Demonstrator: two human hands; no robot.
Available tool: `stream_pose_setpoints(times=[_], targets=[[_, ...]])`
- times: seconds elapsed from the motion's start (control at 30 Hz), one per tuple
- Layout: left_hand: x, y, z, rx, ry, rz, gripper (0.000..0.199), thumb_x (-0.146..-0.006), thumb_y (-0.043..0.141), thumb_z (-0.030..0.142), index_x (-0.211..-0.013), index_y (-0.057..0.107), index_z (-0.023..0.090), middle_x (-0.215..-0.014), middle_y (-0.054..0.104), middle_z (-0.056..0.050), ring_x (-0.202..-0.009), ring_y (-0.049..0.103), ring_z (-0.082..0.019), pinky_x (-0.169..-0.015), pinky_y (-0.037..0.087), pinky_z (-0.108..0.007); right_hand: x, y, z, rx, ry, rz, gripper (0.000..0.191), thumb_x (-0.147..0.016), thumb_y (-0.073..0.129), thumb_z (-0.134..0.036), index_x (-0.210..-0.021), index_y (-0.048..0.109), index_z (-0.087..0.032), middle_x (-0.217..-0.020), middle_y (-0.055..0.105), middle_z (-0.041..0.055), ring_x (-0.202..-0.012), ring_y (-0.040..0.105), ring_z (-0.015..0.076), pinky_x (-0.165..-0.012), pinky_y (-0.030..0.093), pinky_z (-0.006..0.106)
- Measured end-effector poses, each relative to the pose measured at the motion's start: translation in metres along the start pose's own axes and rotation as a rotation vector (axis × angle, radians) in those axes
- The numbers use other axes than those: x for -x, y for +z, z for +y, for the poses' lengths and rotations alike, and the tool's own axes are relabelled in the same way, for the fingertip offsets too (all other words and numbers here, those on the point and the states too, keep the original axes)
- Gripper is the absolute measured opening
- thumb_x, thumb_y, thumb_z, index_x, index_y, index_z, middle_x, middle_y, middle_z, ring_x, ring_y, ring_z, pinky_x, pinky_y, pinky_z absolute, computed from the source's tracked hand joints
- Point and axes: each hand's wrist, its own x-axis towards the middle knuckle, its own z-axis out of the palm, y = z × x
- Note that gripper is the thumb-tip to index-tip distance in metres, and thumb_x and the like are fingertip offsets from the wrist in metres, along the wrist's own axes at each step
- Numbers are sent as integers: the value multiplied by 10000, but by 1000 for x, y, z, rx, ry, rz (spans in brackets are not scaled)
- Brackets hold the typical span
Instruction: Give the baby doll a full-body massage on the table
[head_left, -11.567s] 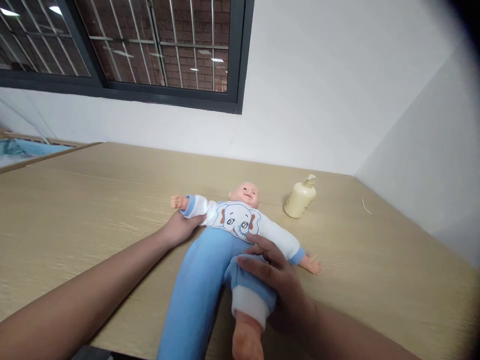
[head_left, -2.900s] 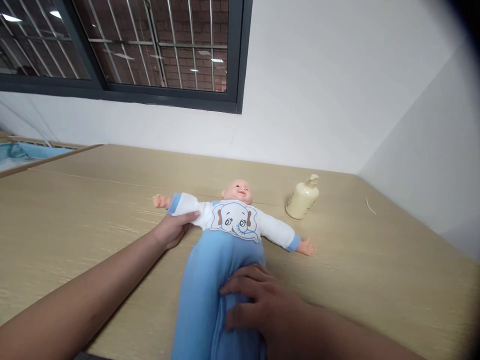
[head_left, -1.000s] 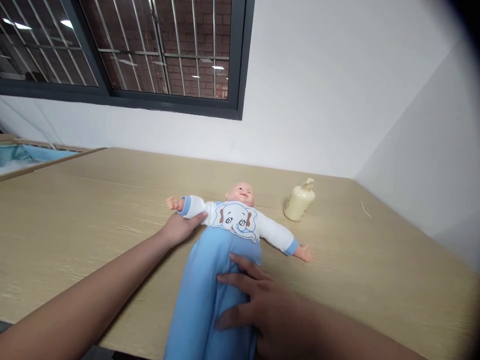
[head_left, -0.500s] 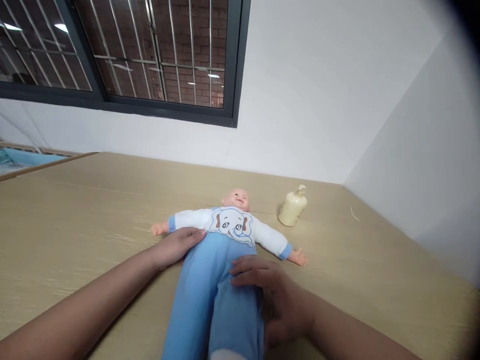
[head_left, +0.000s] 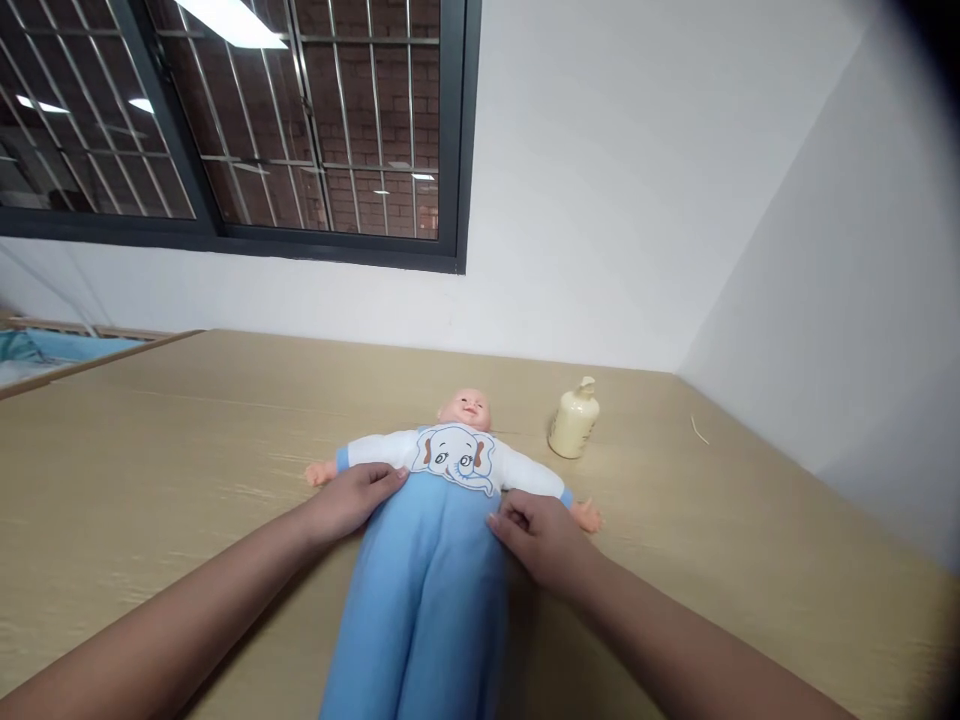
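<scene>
A baby doll (head_left: pixel 466 410) lies on its back on the table, arms spread, head toward the wall. It wears a white top with an elephant face patch (head_left: pixel 454 459) and light blue pants (head_left: pixel 420 590). At the left side of the waist my left hand (head_left: pixel 360 503) is closed on the pants' edge, thumb on top, the other fingertips partly hidden. My right hand (head_left: pixel 544 535) is at the opposite side of the waist, fingers curled and thumb against the blue cloth. The pants' lower ends run out of view.
A cream pump bottle (head_left: pixel 574 422) stands upright to the right of the doll's head. Farther right a thin pale strip (head_left: pixel 699 429) lies on the wood-coloured table (head_left: pixel 187 430). Behind are a white wall and a barred window (head_left: pixel 315 130); a light blue lined container (head_left: pixel 75 347) is at far left.
My right hand has moved up from the doll's thigh to the waist, and its fingers have curled in. The bent leg now lies straighter. My left hand stays at the waist.
</scene>
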Motion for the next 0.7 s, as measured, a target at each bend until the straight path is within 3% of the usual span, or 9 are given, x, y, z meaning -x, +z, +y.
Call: stream_pose_setpoints(times=[0.07, 0.17, 0.27, 0.33, 0.47, 0.6, 0.7], targets=[[4, 2, 7, -26, 24, 38, 588, -890, 466, 748, -761, 593, 189, -756, 606, -22, -745, 566, -230, -651, 391, -300, -4, 2, 4, -78, 114, -65, 416, -928, 583, -577, -723, 553, -216, -630, 594, -11, -571, 532, 143, -495, 352, 252], [10, 12, 21, 10, 3, 77, 568, -868, 514, 740, -869, 629, 183, -920, 687, -71, -916, 629, -295, -736, 453, -336, -5, 10, 6, -383, 285, -219, 442, -925, 544, -658, -920, 604, -221, -676, 636, 1, -594, 623, 166, -516, 481, 270], [13, 26, 34, 37, -53, 125, 564, -800, 624, 731, -932, 606, 182, -977, 711, -94, -971, 654, -331, -762, 485, -364, -5, 19, 5, -628, 309, -241, 484, -909, 598, -635, -1150, 606, -215, -913, 720, 50, -803, 723, 224, -663, 600, 360], [13, 34, 42, 24, -43, 172, 572, -765, 678, 717, -945, 593, 181, -982, 715, -99, -985, 662, -345, -786, 494, -383, -5, 19, 2, -692, 221, -179, 501, -908, 637, -588, -1247, 596, -221, -1124, 720, 85, -1008, 718, 260, -828, 607, 425], [13, 40, 58, 111, 21, 229, 577, -751, 708, 698, -970, 600, 175, -976, 723, -104, -987, 672, -360, -786, 517, -406, -2, 3, -10, -692, -31, -60, 559, -942, 617, -533, -1405, 529, -232, -1366, 639, 114, -1260, 610, 296, -1076, 489, 504], [20, 39, 79, 592, 112, 56, 612, -758, 762, 569, -1202, 623, 172, -1205, 711, -134, -1157, 641, -357, -896, 528, -413, 10, -23, -23, -598, -268, 72, 781, -944, 582, -577, -1582, 268, -255, -1635, 332, 107, -1490, 350, 307, -1217, 315, 513], [27, 41, 91, 854, 128, -82, 605, -754, 742, 449, -1283, 631, 178, -1319, 674, -130, -1267, 586, -373, -965, 512, -434, 24, -37, -29, -442, -429, 156, 789, -935, 536, -646, -1586, 260, -295, -1672, 238, 75, -1538, 224, 335, -1251, 209, 555]])
